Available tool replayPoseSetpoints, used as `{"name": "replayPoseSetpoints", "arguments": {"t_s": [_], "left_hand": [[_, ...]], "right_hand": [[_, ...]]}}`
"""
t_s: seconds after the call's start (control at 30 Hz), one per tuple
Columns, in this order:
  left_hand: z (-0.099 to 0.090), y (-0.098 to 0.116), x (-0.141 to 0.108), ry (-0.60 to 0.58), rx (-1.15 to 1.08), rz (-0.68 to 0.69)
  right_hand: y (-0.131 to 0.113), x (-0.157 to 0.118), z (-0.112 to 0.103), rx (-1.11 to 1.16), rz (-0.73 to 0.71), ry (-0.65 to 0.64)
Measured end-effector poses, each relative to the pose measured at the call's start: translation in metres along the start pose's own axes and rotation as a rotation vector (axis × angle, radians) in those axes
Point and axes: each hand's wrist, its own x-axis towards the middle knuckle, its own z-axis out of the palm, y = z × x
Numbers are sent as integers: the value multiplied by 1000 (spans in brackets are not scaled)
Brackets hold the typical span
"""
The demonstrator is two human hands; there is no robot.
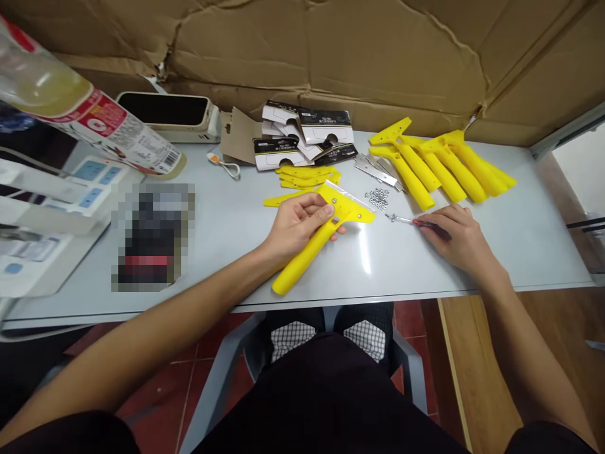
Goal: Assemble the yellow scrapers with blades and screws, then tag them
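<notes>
My left hand (302, 226) grips a yellow scraper (302, 258) by its neck, with the handle slanting toward the table's front edge. A metal blade (350, 194) runs along the scraper's head, where two screws show. To the right, my right hand (456, 234) is closed around the dark handle of a screwdriver (401, 219), its tip pointing left near a small screw (390, 217). Just beyond lies a pile of small screws or nuts (377, 199). Loose metal blades (378, 171) lie behind that pile.
Several yellow scraper handles (454, 164) lie at the back right, and flat yellow pieces (307, 176) behind my left hand. Printed cards (302, 135) are heaped against the cardboard wall (340, 63). A bottle (108, 120), a short cable (225, 165) and a white machine (57, 239) stand left.
</notes>
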Motion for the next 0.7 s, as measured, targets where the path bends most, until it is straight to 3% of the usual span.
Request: {"name": "replayPoseSetpoints", "arguments": {"t_s": [0.13, 0.27, 0.5, 0.7], "left_hand": [[-1, -1, 1, -22, -2, 12], [0, -1, 0, -40, -27, 17], [2, 1, -3, -36, -7, 19], [2, -1, -2, -49, -49, 26]], "right_hand": [[-11, 8, 1, 97, -41, 91], [-41, 25, -10, 178, -119, 171], [-98, 68, -26, 183, -195, 69], [-107, 86, -23, 155, -234, 24]]}}
